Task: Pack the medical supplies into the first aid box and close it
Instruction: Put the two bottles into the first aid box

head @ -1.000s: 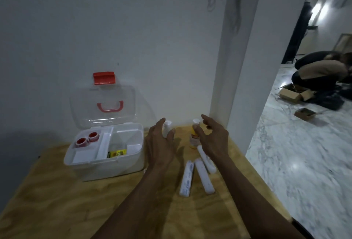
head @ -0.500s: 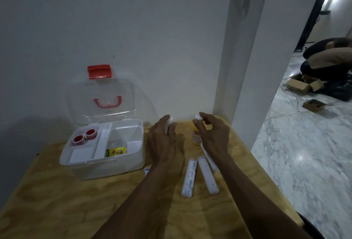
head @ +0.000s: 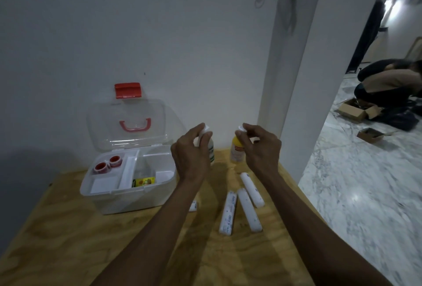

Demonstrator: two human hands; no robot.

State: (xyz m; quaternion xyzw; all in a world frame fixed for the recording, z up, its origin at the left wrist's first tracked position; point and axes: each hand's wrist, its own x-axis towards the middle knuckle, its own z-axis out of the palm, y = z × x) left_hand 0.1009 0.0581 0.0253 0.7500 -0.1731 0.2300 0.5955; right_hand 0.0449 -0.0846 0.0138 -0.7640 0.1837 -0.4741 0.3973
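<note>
The clear first aid box [head: 118, 201] stands open at the left of the wooden table, its lid [head: 134, 126] with a red handle and red latch leaning back on the wall. Its tray holds two red tape rolls [head: 107, 164] and a small yellow packet [head: 144, 181]. My left hand [head: 191, 155] grips a white bottle [head: 211, 148] with a green label just right of the box. My right hand [head: 260, 148] pinches the white cap of a yellow bottle [head: 236, 150]. Both bottles are upright. Three white wrapped rolls [head: 245, 208] lie on the table below my hands.
Another small white roll [head: 194, 206] peeks out beside my left forearm, near the box's front corner. A white pillar [head: 294, 80] rises right behind the table's far right corner. The table edge [head: 303, 196] drops to a marble floor where a person [head: 388, 82] crouches by cardboard boxes [head: 356, 110].
Both hands reached forward and closed round the bottles: the left round the white one, the right onto the yellow bottle's cap. The camera view shifted slightly.
</note>
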